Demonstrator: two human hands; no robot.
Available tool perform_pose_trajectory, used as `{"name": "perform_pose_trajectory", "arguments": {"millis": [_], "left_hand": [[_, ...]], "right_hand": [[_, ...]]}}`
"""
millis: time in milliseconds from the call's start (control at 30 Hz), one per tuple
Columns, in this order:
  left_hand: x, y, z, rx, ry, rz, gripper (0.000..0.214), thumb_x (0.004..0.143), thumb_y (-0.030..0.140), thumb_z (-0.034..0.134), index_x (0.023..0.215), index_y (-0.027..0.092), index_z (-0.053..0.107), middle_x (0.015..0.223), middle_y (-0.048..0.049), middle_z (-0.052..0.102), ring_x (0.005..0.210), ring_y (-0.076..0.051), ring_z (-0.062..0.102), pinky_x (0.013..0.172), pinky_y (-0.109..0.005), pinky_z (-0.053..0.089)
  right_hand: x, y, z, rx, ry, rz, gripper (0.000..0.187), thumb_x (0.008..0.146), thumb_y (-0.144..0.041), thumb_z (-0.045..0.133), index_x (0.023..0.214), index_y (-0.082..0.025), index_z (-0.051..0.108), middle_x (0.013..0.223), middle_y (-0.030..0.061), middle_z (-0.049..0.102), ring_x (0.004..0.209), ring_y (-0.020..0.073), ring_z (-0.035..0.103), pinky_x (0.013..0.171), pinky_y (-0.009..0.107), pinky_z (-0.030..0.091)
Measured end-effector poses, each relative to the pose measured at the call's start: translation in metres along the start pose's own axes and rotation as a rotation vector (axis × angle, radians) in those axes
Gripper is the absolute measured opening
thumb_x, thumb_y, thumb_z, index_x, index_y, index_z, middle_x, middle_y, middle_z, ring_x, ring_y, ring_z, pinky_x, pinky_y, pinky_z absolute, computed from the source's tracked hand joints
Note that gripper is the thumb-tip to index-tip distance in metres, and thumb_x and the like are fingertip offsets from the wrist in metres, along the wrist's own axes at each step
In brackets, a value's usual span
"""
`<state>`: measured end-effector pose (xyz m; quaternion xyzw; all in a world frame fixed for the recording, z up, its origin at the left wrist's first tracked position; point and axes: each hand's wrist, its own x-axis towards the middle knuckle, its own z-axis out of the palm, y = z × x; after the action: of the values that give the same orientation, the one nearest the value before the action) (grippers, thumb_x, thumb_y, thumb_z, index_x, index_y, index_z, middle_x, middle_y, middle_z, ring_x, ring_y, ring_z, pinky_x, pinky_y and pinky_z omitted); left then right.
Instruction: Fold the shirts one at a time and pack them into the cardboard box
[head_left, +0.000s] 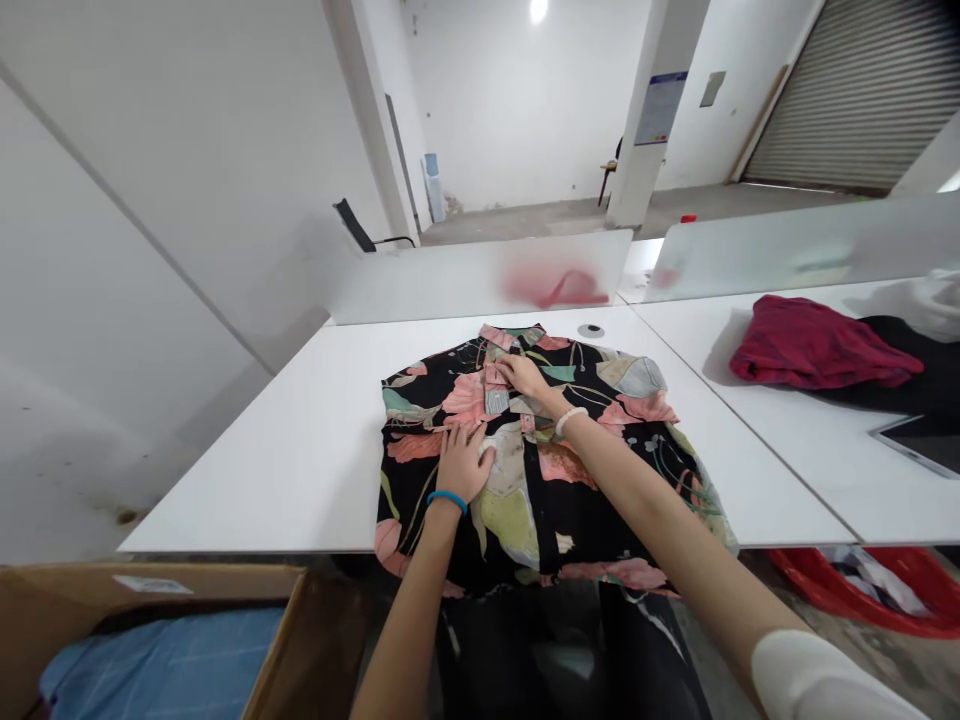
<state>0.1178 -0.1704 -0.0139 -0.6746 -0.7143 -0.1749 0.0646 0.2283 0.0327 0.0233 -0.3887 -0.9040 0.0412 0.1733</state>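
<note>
A black shirt [431,480] with pink, green and cream flowers lies front up on the white table [300,440], collar towards the back. Its lower hem hangs over the front edge. My left hand [463,465], with a blue band at the wrist, rests on the shirt's chest, palm down and fingers spread. Further up, my right hand [521,376] has its fingertips closed on the front placket below the collar. A pale bead bracelet circles that wrist. Between my hands shows a small striped patch [496,402] at the shirt's opening.
On the right table lie a folded dark red garment [817,345], black cloth and a tablet-like slab [926,442]. A frosted divider [450,285] runs along the back. Below are a cardboard box [296,625] holding blue cloth and a red basin [814,595].
</note>
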Motion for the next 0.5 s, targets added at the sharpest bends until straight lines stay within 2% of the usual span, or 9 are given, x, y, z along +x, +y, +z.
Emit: {"name": "perform_pose_trajectory", "arguments": {"millis": [67,167,233,333,433,500], "left_hand": [[0.0,-0.001,0.002,-0.005,0.014,0.003,0.054,0.08,0.04,0.056,0.13,0.019,0.053,0.135,-0.0135,0.051,0.13,-0.034,0.037,0.107,-0.051,0.028],[-0.001,-0.002,0.005,-0.001,0.02,0.011,0.054,0.08,0.041,0.056,0.129,0.021,0.053,0.136,-0.0127,0.05,0.131,-0.035,0.035,0.108,-0.054,0.026],[-0.001,-0.002,0.005,-0.008,0.016,0.017,0.053,0.079,0.04,0.057,0.128,0.021,0.054,0.135,-0.0122,0.051,0.131,-0.036,0.035,0.108,-0.056,0.024],[0.0,0.001,0.001,-0.092,0.03,0.022,0.051,0.079,0.038,0.057,0.127,0.021,0.054,0.133,-0.0132,0.053,0.13,-0.034,0.038,0.109,-0.056,0.023],[0.006,0.003,-0.008,-0.275,0.116,0.015,0.048,0.08,0.033,0.056,0.126,0.019,0.054,0.13,-0.0143,0.055,0.127,-0.031,0.043,0.108,-0.054,0.026],[0.008,0.004,-0.018,-0.349,0.168,0.013,0.044,0.083,0.031,0.052,0.125,0.018,0.054,0.129,-0.0147,0.055,0.126,-0.028,0.045,0.108,-0.05,0.03]], "right_hand": [[-0.002,-0.003,0.002,-0.01,0.001,-0.005,0.038,0.097,-0.039,0.035,0.114,-0.019,0.062,0.112,0.012,0.063,0.104,0.0231,0.055,0.093,0.035,0.037],[-0.008,-0.009,0.009,-0.019,0.018,-0.002,0.042,0.096,-0.042,0.036,0.128,-0.02,0.053,0.134,0.014,0.05,0.124,0.0273,0.042,0.107,0.047,0.021],[-0.011,-0.012,0.013,-0.006,-0.029,-0.004,0.046,0.096,-0.042,0.034,0.135,-0.02,0.046,0.143,0.0133,0.041,0.132,0.0284,0.032,0.109,0.052,0.014],[-0.015,-0.013,0.016,0.026,-0.127,-0.009,0.047,0.097,-0.041,0.032,0.137,-0.02,0.043,0.146,0.012,0.037,0.136,0.0299,0.027,0.109,0.057,0.011],[-0.019,-0.015,0.007,0.058,-0.14,0.008,0.051,0.097,-0.041,0.029,0.142,-0.018,0.035,0.15,0.0124,0.03,0.139,0.032,0.02,0.108,0.06,0.01],[-0.027,-0.017,-0.01,0.17,-0.091,0.027,0.054,0.097,-0.04,0.028,0.144,-0.013,0.032,0.151,0.0151,0.026,0.14,0.033,0.016,0.108,0.06,0.01]]}}
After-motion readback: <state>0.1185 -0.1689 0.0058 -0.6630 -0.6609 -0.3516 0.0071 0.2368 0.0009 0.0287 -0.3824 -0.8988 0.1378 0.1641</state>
